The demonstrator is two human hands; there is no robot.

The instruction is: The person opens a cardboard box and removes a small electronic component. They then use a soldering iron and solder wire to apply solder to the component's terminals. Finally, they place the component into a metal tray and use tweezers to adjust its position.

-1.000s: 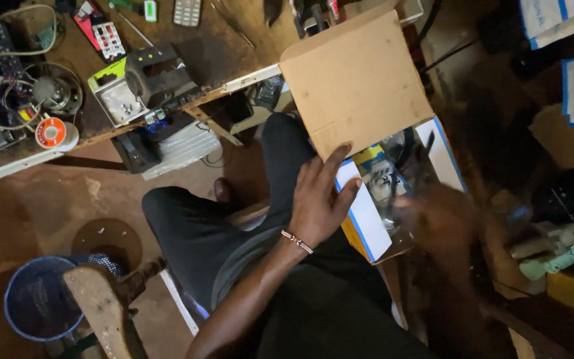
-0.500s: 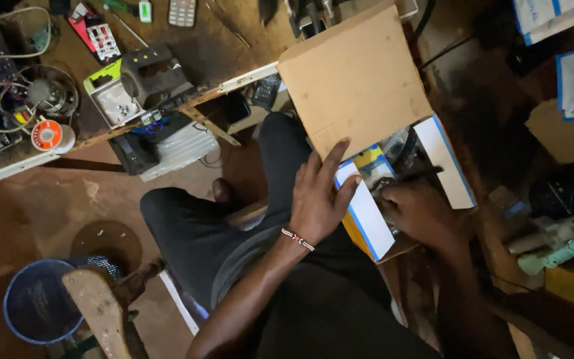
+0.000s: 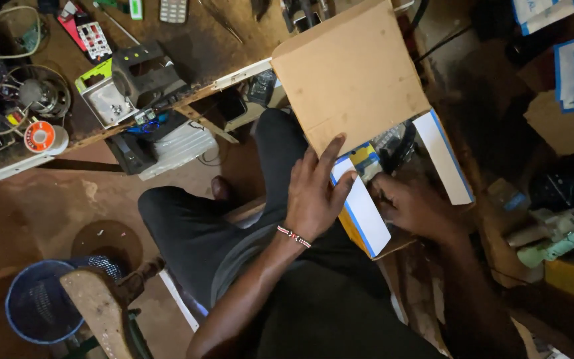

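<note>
Cardboard box, open and resting on the lap, is seen from the head camera with its brown lid raised toward the near edge of the workbench. The left hand is laid with spread fingers against the box's white side flap. The right hand is reached inside the box; what its curled fingers are closed on cannot be told. A blue bin is seen on the floor.

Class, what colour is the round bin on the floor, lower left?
Blue: the bin has a blue mesh wall, seen best in the head view.
</note>
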